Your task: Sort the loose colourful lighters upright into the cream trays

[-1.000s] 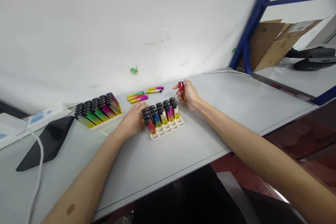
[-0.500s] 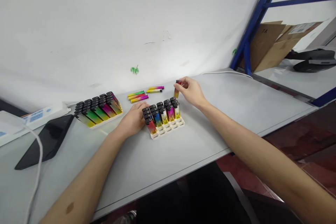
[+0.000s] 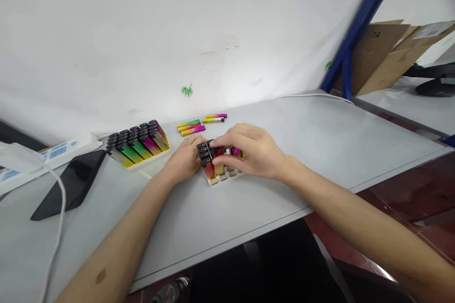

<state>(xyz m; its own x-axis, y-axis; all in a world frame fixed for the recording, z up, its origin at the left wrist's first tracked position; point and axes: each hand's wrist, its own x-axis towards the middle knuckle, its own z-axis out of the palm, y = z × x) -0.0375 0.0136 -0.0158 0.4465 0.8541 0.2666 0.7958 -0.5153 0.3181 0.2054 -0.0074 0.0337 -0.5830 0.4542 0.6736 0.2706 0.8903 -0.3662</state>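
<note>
A white holder (image 3: 223,179) stands on the table with several upright lighters, their black tops up. My right hand (image 3: 250,149) is over it, thumb and fingers closed on a red and yellow lighter (image 3: 219,163) beside the red one at the front left corner. That hand hides much of the holder. Against the holder's left side rests my left hand (image 3: 185,158), its fingertips partly hidden behind the lighters. Several colourful lighters (image 3: 191,127) lie flat near the wall. To the left is a second holder (image 3: 149,159) filled with lighters.
A black tablet-like device (image 3: 73,182) and a white power strip (image 3: 57,151) lie at the left, with a white cable (image 3: 61,218) in front. Blue shelf posts (image 3: 346,52) and cardboard boxes (image 3: 382,59) are at the right.
My right hand has carried the red and yellow lighter from behind the holder, leftward and toward me, to its front part. The camera view has shifted slightly. My left hand stays beside the holder.
</note>
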